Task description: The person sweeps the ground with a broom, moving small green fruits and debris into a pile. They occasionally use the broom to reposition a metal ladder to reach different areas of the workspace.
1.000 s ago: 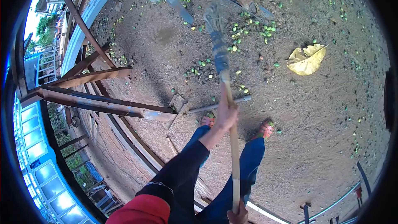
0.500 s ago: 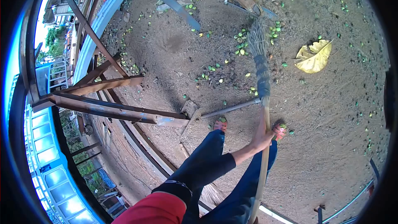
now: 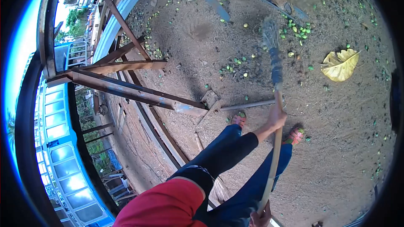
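"What's around you, biggest first?"

"Sandy ground (image 3: 332, 164), with a rusty metal frame (image 3: 139, 93) reaching in on my left."

"And your hands?"

"Both are wrapped around the long-handled broom (image 3: 275, 155): my left hand (image 3: 275, 120) partway up, my right hand (image 3: 261, 217) near the bottom end. The broom slants up away from me, over a metal rod (image 3: 252, 105)."

"What's changed?"

"The bristles (image 3: 270, 33) have swung back leftward, away from the big yellow leaf (image 3: 340, 65). They're blurred; I can't tell whether they touch the ground."

"Meaning?"

"I'd judge this a return stroke in the sweeping. The bristles are just left of a cluster of small green fruits (image 3: 294, 29), and more fruits lie scattered nearby."
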`<state>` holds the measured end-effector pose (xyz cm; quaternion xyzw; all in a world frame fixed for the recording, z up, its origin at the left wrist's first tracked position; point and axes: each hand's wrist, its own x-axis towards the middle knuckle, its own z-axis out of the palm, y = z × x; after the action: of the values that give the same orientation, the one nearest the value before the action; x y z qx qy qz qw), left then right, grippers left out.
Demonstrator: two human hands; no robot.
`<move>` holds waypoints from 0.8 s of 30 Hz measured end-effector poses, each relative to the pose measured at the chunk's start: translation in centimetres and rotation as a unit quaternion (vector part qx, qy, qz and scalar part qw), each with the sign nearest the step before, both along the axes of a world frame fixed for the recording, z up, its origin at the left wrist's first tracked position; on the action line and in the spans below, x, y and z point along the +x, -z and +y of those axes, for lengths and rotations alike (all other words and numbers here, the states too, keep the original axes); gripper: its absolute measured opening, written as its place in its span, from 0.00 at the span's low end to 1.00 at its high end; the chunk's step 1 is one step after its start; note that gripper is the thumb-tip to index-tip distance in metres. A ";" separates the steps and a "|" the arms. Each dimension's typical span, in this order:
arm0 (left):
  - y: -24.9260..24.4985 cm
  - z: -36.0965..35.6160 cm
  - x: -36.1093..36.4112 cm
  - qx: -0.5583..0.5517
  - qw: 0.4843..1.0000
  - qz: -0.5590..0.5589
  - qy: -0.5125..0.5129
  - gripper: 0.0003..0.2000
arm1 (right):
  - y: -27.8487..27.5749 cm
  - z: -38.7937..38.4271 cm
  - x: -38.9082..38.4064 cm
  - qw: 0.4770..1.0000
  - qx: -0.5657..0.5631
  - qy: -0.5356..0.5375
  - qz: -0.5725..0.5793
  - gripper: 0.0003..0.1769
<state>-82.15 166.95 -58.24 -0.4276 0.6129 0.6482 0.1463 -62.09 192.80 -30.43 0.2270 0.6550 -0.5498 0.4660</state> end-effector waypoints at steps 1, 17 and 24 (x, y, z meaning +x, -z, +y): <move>-1.4 3.5 -1.2 0.061 0.998 0.011 -0.006 0.51 | -2.0 1.8 1.1 0.998 0.054 0.014 -0.027 0.39; -6.0 -7.4 3.5 -0.057 0.994 -0.027 -0.086 0.52 | 0.8 -0.2 -1.7 0.954 -0.187 -0.010 -0.234 0.42; 3.4 7.0 -4.7 -0.146 0.983 -0.004 0.115 0.34 | -0.1 4.4 -4.5 0.946 -0.118 0.212 -0.216 0.49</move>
<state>-86.81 173.91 -61.66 -0.3738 0.7452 0.5289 0.1585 -66.63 197.19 -30.36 0.4173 0.4055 -0.6469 0.4929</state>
